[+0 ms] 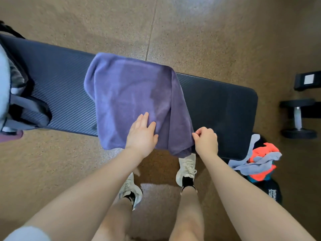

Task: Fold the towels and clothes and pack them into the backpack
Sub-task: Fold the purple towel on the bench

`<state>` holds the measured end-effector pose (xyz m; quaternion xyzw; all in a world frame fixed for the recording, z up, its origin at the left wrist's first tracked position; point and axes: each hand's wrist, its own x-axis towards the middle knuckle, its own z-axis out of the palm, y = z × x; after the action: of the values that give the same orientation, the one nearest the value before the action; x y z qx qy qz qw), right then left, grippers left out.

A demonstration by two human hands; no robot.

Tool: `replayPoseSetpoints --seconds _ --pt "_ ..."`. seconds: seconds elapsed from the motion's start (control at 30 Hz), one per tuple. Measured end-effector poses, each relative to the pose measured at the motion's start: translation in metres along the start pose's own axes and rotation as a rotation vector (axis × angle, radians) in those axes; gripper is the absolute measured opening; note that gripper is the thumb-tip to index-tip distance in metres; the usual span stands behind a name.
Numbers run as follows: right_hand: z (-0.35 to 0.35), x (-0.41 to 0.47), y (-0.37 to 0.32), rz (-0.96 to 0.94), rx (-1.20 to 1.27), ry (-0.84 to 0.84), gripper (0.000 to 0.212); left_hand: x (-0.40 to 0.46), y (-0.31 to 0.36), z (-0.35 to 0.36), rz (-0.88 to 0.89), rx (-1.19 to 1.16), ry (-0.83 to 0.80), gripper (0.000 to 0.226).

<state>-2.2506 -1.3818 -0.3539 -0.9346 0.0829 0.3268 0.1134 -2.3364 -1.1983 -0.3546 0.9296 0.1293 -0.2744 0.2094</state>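
A purple towel (132, 94) lies spread across the dark padded bench (225, 101), its near edge hanging over the front. My left hand (142, 134) rests flat on the towel's near part, fingers apart. My right hand (206, 140) pinches the towel's near right corner. A grey backpack (20, 108) sits open at the bench's left end, partly cut off by the frame edge. A pile of clothes (258, 162), orange, grey and black, lies at the bench's near right corner.
A dumbbell (297, 117) lies on the brown speckled floor (208, 32) to the right, with a dark box-like object (307, 80) behind it. My feet in white shoes (186, 169) stand just in front of the bench.
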Motion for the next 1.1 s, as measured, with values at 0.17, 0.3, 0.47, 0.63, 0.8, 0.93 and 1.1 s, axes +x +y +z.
replayPoseSetpoints --seconds 0.17,0.3,0.47,0.63,0.8,0.93,1.1 --pt "-0.026 0.01 0.012 -0.116 0.099 -0.134 0.013 -0.007 0.056 0.014 0.141 -0.121 0.086 0.027" --pt "-0.039 0.017 0.027 -0.185 -0.034 -0.282 0.018 -0.007 0.107 0.041 -0.08 -0.132 -0.091 0.036" --pt "-0.021 0.02 0.02 -0.352 -0.275 -0.185 0.033 -0.007 0.112 0.056 -0.23 -0.262 -0.016 0.045" --pt "-0.017 0.017 0.028 -0.471 0.032 -0.228 0.015 -0.014 0.11 0.067 -0.204 -0.212 0.099 0.043" --pt "-0.067 0.023 0.037 -0.259 0.599 -0.432 0.016 -0.015 0.13 0.062 -0.349 -0.185 0.135 0.023" --pt "-0.108 0.035 0.039 -0.133 0.727 -0.431 0.004 -0.011 0.152 0.052 -0.349 -0.213 0.155 0.022" --pt "-0.149 0.056 0.047 -0.124 0.814 -0.313 0.009 0.001 0.194 0.037 -0.119 -0.505 0.056 0.032"
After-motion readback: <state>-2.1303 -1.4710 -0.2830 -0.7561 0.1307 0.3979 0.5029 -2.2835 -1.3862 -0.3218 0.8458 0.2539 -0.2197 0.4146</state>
